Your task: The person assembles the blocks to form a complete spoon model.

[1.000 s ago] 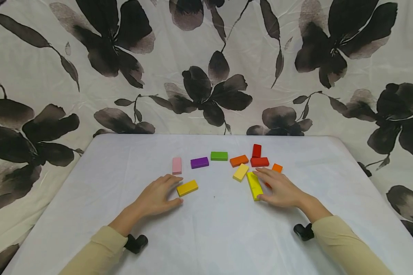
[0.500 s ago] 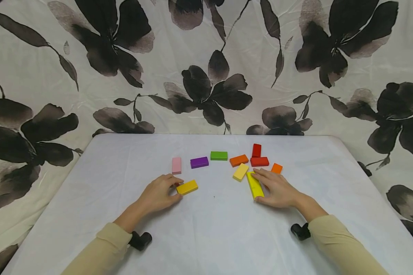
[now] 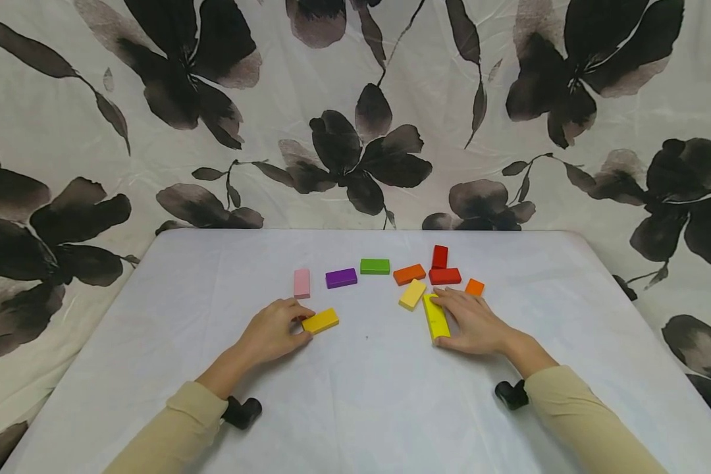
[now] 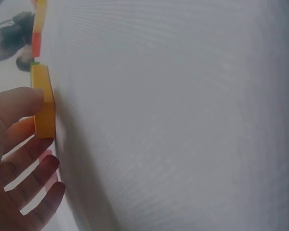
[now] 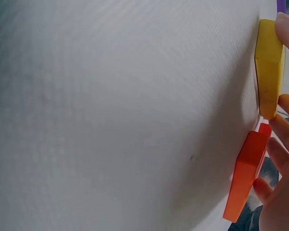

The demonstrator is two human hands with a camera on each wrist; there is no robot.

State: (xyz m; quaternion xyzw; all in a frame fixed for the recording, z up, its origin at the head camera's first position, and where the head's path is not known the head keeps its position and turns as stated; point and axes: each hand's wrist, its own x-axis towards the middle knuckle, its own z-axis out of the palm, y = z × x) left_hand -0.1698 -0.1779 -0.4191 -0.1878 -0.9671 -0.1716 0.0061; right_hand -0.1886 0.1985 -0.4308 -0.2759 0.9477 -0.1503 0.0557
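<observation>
My left hand (image 3: 272,332) pinches the left end of a golden-yellow block (image 3: 321,320) between thumb and index finger. In the left wrist view its thumb lies on the face of that block (image 4: 44,103), and the other fingers are spread below. Toward the right, my right hand (image 3: 476,322) holds a longer bright yellow block (image 3: 435,315) by its two ends, thumb at the near end and fingertips at the far one. The right wrist view has this yellow block (image 5: 269,67) close over the white cloth, with an orange block (image 5: 248,168) beside the lower fingers.
Pink (image 3: 301,284), purple (image 3: 341,278) and green (image 3: 375,266) blocks lie behind on the white table (image 3: 355,408). An orange block (image 3: 409,274), a pale yellow block (image 3: 412,295), two red blocks (image 3: 445,276) and another orange block (image 3: 474,287) cluster near my right hand.
My left thumb and index finger have closed onto the golden-yellow block. The right thumb has moved in against the near end of the bright yellow block. The other blocks stay put.
</observation>
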